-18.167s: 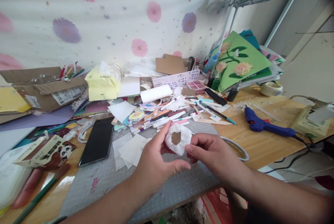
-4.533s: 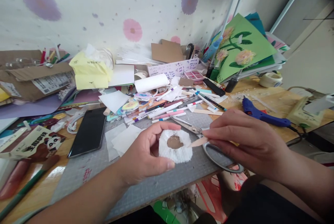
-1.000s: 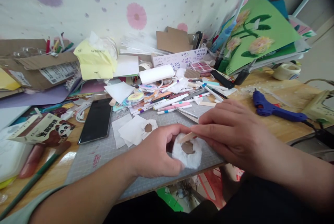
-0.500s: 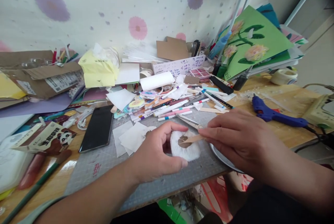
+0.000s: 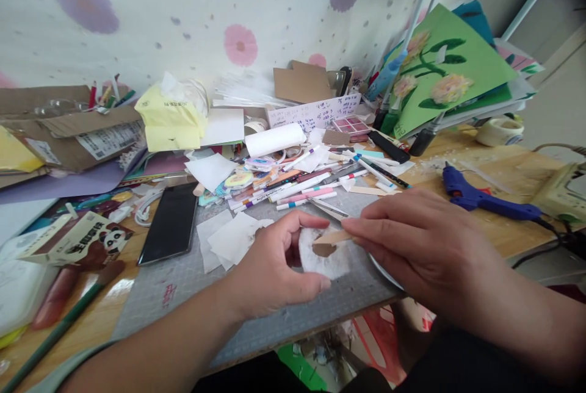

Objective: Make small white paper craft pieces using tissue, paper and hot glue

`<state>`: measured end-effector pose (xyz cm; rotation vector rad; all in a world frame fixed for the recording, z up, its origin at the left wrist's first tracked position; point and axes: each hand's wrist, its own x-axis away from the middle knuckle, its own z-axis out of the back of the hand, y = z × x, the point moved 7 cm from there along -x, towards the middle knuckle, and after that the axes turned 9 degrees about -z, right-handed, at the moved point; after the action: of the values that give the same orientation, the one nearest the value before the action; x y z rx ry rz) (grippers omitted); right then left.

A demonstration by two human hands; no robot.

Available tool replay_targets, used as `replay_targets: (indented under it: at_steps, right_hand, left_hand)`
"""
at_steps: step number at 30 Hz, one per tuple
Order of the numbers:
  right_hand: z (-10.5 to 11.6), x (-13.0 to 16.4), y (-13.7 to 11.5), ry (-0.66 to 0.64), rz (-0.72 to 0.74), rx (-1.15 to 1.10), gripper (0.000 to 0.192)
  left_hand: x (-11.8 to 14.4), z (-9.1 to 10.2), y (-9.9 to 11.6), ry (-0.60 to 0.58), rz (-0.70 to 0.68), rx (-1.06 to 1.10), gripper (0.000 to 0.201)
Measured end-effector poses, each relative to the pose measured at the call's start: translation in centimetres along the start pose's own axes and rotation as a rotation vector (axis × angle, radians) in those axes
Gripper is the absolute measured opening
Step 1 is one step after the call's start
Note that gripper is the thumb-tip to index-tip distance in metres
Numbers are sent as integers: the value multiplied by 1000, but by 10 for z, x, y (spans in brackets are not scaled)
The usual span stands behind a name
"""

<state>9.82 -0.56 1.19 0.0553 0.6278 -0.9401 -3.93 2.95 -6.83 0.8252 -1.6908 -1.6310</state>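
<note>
Item, as we recorded it: our left hand (image 5: 270,271) was curled with thumb and fingers closed on a white tissue-paper ring (image 5: 327,262) with a brown cardboard centre (image 5: 324,250), held just above the grey cutting mat (image 5: 183,289) near its front edge. Our right hand (image 5: 416,246) was pinched shut on a flat wooden stick (image 5: 333,237), whose tip lay on the ring's upper rim. Also noted: loose white paper squares (image 5: 231,240) and a black phone (image 5: 169,231) to the left on the mat, marker pens (image 5: 297,188) behind, and a blue glue gun (image 5: 480,201) to the right on the wooden table (image 5: 503,173).
</note>
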Motion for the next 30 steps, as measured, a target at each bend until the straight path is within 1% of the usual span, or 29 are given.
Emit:
replay_targets:
  at_steps: [4, 7, 9, 13, 15, 17, 19, 21, 25, 30]
  right_hand:
    - [-3, -3, -6, -23, 21, -7, 18]
    - [-4, -5, -3, -18, 2, -37, 18]
    - [-5, -6, -1, -20, -9, -77, 18]
    - [-11, -10, -2, -60, 20, -88, 18]
    - [-10, -12, -2, -40, 33, -52, 17]
    - [-6, -14, -2, 10, 43, -24, 16]
    - [1, -14, 1, 63, 40, -36, 14]
    - [4, -12, 6, 83, 18, -73, 13]
    - [1, -8, 10, 29, -1, -99, 14]
    - [-5, -2, 8, -24, 34, 8, 17]
  left_hand:
    - [0, -3, 1, -9, -6, 21, 54]
    - [1, -5, 1, -18, 9, 25, 55]
    - [1, -7, 2, -44, 11, 28, 55]
    - [2, -10, 3, -81, 1, 28, 50]
    - [2, -11, 3, -90, 5, 15, 49]
    - [2, -12, 3, -98, 7, 10, 47]
    - [2, -12, 4, -96, 5, 20, 45]
    - [1, -11, 4, -87, 3, 44, 46]
    - [1, -9, 3, -74, -2, 70, 52]
    - [1, -5, 0, -38, 8, 44, 58]
